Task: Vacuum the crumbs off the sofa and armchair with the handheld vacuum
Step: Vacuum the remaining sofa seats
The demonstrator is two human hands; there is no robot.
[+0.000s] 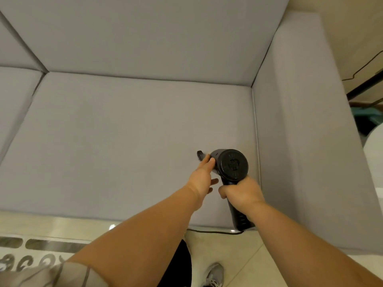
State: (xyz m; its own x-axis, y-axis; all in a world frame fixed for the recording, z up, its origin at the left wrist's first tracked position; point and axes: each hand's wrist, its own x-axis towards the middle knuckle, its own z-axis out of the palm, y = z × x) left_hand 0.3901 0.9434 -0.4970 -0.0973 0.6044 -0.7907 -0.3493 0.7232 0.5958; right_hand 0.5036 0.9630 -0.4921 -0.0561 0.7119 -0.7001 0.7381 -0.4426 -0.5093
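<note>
A black handheld vacuum point(233, 164) rests nozzle-down on the right seat cushion point(124, 141) of a grey sofa, close to the right armrest point(300, 121). My right hand point(242, 192) is wrapped around its handle. My left hand point(204, 176) lies against the vacuum's barrel, thumb on top and the other fingers loose beside it. The nozzle tip point(200, 154) pokes out past my left fingers and touches the fabric. No crumbs show on the cushion.
A black power cord point(213, 231) runs from the handle's end along the tiled floor point(238, 255) at the sofa's front edge. The back cushion point(145, 38) rises behind. My shoe point(214, 275) stands below. A patterned floor border point(31, 253) lies at bottom left.
</note>
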